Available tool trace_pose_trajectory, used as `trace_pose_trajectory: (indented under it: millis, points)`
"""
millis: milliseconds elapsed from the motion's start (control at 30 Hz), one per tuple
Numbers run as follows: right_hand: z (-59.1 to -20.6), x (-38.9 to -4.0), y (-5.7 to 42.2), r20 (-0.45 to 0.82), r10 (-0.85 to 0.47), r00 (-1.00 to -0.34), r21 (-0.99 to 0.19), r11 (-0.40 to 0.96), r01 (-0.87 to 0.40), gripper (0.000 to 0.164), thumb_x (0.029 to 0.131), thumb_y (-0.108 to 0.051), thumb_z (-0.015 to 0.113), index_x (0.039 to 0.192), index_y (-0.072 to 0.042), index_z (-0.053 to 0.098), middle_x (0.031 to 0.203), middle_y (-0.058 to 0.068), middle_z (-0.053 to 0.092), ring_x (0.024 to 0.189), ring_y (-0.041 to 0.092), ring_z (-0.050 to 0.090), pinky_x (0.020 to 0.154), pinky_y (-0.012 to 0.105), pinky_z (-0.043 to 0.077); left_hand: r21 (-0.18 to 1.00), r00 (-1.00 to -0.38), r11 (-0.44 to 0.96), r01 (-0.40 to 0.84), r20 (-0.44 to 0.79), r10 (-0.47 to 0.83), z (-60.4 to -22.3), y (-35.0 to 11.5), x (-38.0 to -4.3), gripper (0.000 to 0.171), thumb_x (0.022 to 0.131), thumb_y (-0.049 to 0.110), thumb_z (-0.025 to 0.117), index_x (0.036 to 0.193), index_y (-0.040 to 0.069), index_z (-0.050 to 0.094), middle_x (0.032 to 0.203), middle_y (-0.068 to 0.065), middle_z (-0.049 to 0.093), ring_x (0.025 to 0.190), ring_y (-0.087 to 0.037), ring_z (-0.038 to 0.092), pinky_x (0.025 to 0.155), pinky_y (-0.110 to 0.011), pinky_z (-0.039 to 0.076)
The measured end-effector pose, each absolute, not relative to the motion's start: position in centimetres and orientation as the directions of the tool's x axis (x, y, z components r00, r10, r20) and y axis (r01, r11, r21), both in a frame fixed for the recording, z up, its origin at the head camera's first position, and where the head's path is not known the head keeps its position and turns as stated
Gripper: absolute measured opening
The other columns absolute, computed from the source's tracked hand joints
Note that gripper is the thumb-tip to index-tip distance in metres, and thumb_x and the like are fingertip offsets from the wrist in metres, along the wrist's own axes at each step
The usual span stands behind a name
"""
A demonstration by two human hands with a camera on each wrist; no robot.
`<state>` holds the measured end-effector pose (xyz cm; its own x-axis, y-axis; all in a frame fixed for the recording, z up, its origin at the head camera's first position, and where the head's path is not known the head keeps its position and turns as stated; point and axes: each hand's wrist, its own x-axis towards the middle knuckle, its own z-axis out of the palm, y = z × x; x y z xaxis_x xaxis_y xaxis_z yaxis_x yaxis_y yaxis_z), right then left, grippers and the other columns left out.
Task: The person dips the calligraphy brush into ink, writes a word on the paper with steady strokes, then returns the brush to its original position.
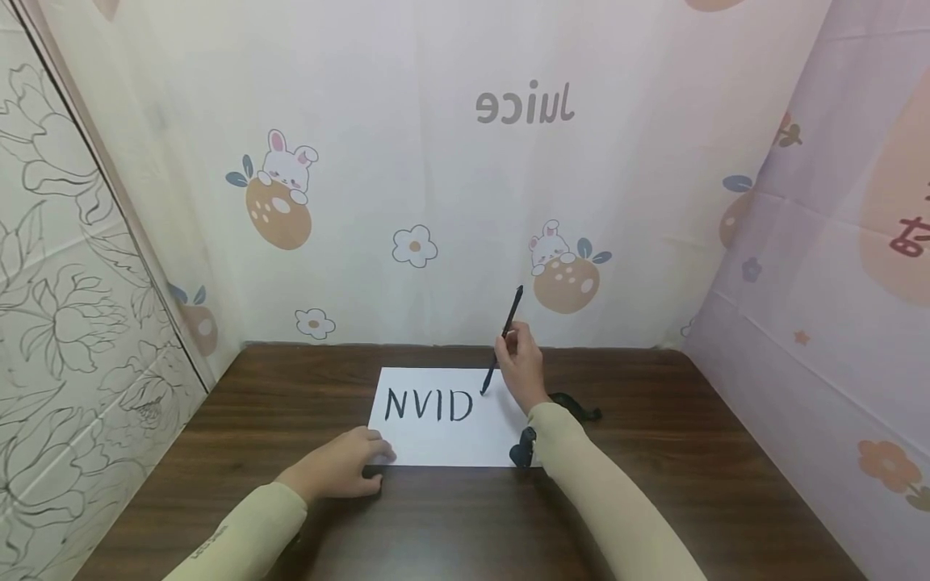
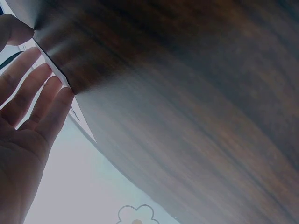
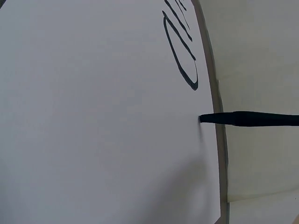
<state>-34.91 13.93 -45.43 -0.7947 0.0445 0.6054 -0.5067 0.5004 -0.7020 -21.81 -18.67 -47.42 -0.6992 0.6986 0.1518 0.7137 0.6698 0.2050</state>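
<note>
A white sheet of paper point(image 1: 443, 444) lies on the dark wooden table. It bears the black letters "NVID" point(image 1: 429, 405), partly seen in the right wrist view too. My right hand point(image 1: 521, 367) pinches a slim black writing brush point(image 1: 513, 311), tilted with its top up to the right. In the right wrist view the brush point(image 3: 252, 118) has its tip at the paper, just past the "D"; a tiny dark mark shows there in the head view. My left hand point(image 1: 341, 464) rests at the sheet's lower left edge, its fingers point(image 2: 56, 109) spread and holding nothing.
A black curved object point(image 1: 577, 406) lies on the table point(image 1: 654, 452) beside my right wrist, partly hidden by it. Behind the table hangs a patterned curtain point(image 1: 363, 161); more patterned cloth stands at both sides.
</note>
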Motion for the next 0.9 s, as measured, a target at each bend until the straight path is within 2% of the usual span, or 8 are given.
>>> trace_pose_trajectory:
  millis: [467,900]
  points:
    - [-45.53,-34.38,13.89,0.574,0.032,-0.818,-0.732,0.469,-0.495,0.015,0.101,-0.016,0.054,0.115,-0.012,0.052,0.091,0.006,0.058,0.079,0.021,0.055,0.067,0.037,0.051,0.213,-0.713,0.683,0.699,0.134,0.688,-47.56,-18.68,-21.84,0.027,0.083,0.021,0.074,0.109,0.012,0.073,0.101,0.004,0.065,0.097,-0.014,0.059,0.087,-0.037,0.053]
    - [-45.55,-34.26,13.85,0.582,0.026,-0.812,-0.716,0.489,-0.498,0.013,0.099,-0.013,0.055,0.112,-0.012,0.052,0.087,0.004,0.058,0.075,0.019,0.055,0.063,0.034,0.051,0.205,-0.700,0.670,0.713,0.152,0.698,-47.28,-18.64,-21.69,0.027,0.082,0.018,0.074,0.108,0.010,0.072,0.101,0.003,0.065,0.097,-0.015,0.059,0.086,-0.036,0.053]
